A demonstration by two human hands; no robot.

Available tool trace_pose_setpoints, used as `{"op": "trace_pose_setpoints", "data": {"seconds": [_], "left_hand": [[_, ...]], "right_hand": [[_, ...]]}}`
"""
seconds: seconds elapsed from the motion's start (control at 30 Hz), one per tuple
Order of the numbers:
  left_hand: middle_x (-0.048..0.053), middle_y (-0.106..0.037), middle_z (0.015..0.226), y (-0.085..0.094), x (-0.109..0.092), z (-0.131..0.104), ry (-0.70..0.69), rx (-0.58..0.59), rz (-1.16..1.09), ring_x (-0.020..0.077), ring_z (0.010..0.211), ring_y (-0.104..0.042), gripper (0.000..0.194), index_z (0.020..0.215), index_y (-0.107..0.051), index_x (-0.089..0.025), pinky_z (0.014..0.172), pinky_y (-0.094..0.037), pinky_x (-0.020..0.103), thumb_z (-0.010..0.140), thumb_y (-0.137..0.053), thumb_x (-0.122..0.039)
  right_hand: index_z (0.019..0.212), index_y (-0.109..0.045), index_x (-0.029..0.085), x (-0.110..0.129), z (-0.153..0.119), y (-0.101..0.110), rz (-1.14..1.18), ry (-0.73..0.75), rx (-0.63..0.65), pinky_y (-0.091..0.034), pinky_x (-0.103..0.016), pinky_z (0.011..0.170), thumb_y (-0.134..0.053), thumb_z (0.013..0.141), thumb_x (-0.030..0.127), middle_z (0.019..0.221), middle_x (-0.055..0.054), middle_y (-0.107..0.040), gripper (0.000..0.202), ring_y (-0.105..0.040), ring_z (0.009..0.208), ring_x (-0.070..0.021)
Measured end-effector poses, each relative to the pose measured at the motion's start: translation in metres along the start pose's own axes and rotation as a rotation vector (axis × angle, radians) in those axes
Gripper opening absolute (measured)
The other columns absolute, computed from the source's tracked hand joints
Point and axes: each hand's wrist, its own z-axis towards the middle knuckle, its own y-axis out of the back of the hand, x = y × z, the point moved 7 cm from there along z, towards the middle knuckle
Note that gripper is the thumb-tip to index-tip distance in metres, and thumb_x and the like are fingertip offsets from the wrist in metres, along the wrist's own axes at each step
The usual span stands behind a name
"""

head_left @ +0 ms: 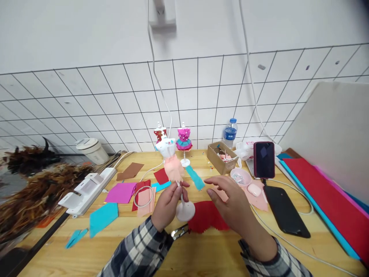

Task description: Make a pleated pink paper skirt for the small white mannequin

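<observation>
My left hand (168,202) is closed round the stem of a small white dress-form mannequin (165,147), which leans a little to the left. A peach skirt (174,167) covers its lower part, and its round white base (185,211) shows below my fingers. To the right, my right hand (227,196) hovers with thumb and fingers apart, holding nothing. Between the hands lies red crepe paper (206,217) with jagged edges. A metal tool (179,232), partly hidden by my left sleeve, touches the paper's left side. A teal strip (195,177) lies beyond.
Two dressed mannequins (184,139) stand at the back by the wall. Coloured paper pieces (121,192) and a power strip (88,190) are left. A cardboard box (221,157), pink bowl (241,177), phone (264,159), black power bank (286,211) and stacked sheets (325,200) are right.
</observation>
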Motion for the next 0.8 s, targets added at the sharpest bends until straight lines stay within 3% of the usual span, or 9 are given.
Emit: {"op": "trace_pose_setpoints", "data": {"seconds": [0.13, 0.23, 0.47, 0.67, 0.8], "left_hand": [[0.002, -0.06, 0.069, -0.008, -0.009, -0.034, 0.085, 0.064, -0.105, 0.0166, 0.067, -0.06, 0.046, 0.102, -0.061, -0.016, 0.067, -0.048, 0.029, 0.095, -0.046, -0.058], [0.002, -0.059, 0.069, -0.012, -0.004, -0.047, 0.147, 0.073, -0.13, 0.0173, 0.068, -0.06, 0.046, 0.102, -0.062, -0.016, 0.066, -0.048, 0.029, 0.094, -0.047, -0.059], [0.005, -0.063, 0.07, -0.031, 0.005, -0.057, 0.158, 0.188, 0.012, 0.0187, 0.07, -0.061, 0.046, 0.104, -0.065, -0.018, 0.069, -0.048, 0.03, 0.096, -0.041, -0.058], [0.007, -0.066, 0.074, -0.035, -0.002, -0.055, 0.098, 0.193, 0.288, 0.0185, 0.071, -0.06, 0.047, 0.086, -0.064, -0.018, 0.067, -0.045, 0.028, 0.098, -0.038, -0.056], [0.006, -0.065, 0.072, -0.033, -0.005, -0.053, 0.062, 0.183, 0.391, 0.0178, 0.069, -0.059, 0.047, 0.08, -0.061, -0.018, 0.065, -0.043, 0.027, 0.099, -0.037, -0.053]], "right_hand": [[0.108, -0.066, 0.022, 0.027, 0.011, -0.006, 0.119, 0.082, -0.038, -0.05, -0.035, 0.08, -0.053, 0.096, 0.027, 0.098, -0.005, -0.071, 0.018, -0.062, 0.09, -0.0197], [0.107, -0.067, 0.022, 0.028, 0.011, -0.011, 0.183, 0.061, -0.012, -0.05, -0.034, 0.077, -0.054, 0.096, 0.028, 0.094, -0.005, -0.071, 0.018, -0.062, 0.086, -0.0189], [0.108, -0.073, 0.02, 0.001, 0.01, -0.017, 0.495, -0.231, 0.003, -0.051, -0.027, 0.064, -0.057, 0.093, 0.039, 0.102, -0.007, -0.073, 0.028, -0.065, 0.082, -0.0164], [0.084, -0.078, 0.019, -0.015, 0.007, -0.018, 0.649, -0.492, -0.091, -0.05, -0.024, 0.056, -0.071, 0.078, 0.034, 0.077, -0.004, -0.075, 0.018, -0.061, 0.062, -0.0129], [0.081, -0.077, 0.018, -0.017, 0.006, -0.024, 0.759, -0.552, -0.069, -0.051, -0.024, 0.055, -0.075, 0.073, 0.036, 0.074, -0.004, -0.075, 0.02, -0.062, 0.061, -0.0133]]}}
